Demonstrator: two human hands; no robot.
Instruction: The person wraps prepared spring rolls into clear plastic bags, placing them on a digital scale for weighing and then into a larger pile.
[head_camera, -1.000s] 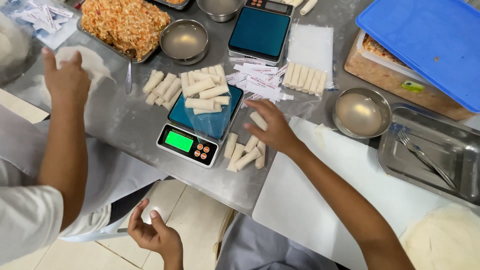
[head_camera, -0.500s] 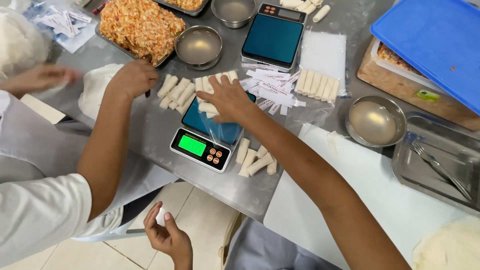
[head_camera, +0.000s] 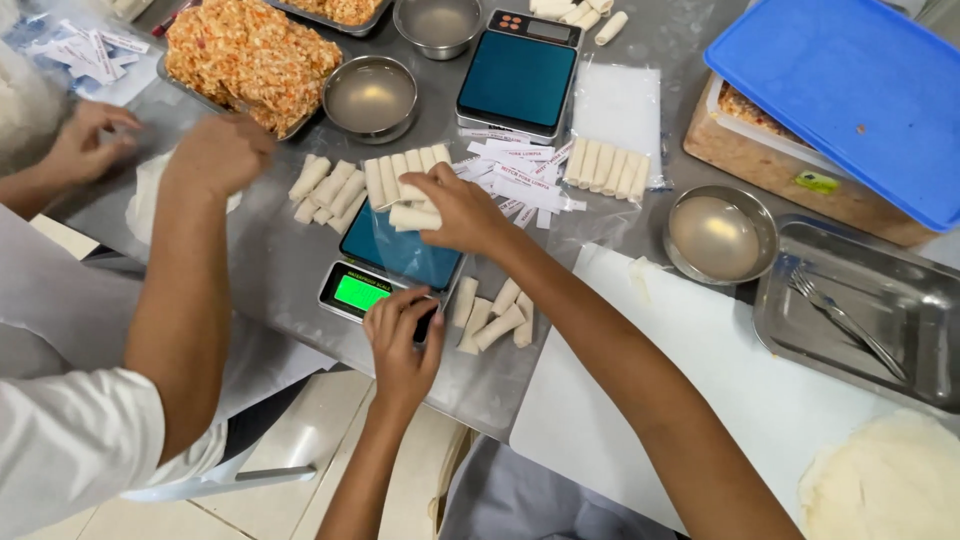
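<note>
1. Spring roll (head_camera: 415, 217), pale and rolled, sits pinched in my right hand (head_camera: 462, 210), fingers curled around it, just above the near scale's teal platform (head_camera: 400, 255).
2. My left hand (head_camera: 400, 335) rests at the front edge of that scale, fingertips bent onto the button corner beside the green display (head_camera: 360, 292); I think it is pressing, but its fingers cover the spot.
3. Just behind my right hand, a row of rolls (head_camera: 400, 170) lies at the back of the platform, with a looser heap (head_camera: 325, 190) to its left.
4. Four more rolls (head_camera: 495, 318) lie on the steel table (head_camera: 270, 270) right of the scale.
5. Paper slips (head_camera: 520, 175) lie scattered past my right hand, near a second scale (head_camera: 518, 78).
6. Another person's hand (head_camera: 215, 155) hovers by the tray of orange filling (head_camera: 245, 55); their other hand (head_camera: 85, 140) rests further left.
7. Far right, a small steel bowl (head_camera: 720, 235) stands beside a steel tray holding a fork (head_camera: 845, 320).
</note>
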